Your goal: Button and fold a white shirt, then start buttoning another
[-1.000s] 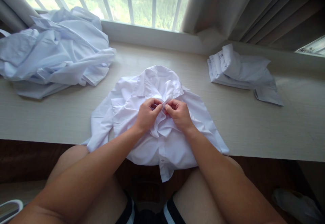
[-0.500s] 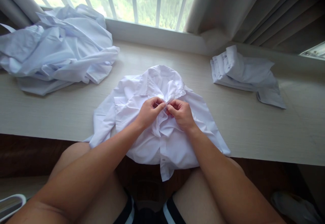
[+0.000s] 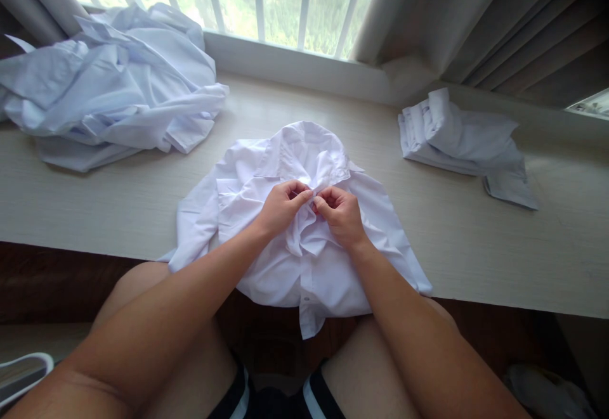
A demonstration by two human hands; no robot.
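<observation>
We pinch the front of the white shirt (image 3: 333,283), our left hand (image 3: 287,205) and right hand (image 3: 341,213) close together, each grip closed on its fabric. The shirt lies before us on the pale surface (image 3: 480,248) (its hem (image 3: 311,327) hangs over the near edge), between a crumpled white heap (image 3: 128,89) and a folded white bundle (image 3: 457,134).
</observation>
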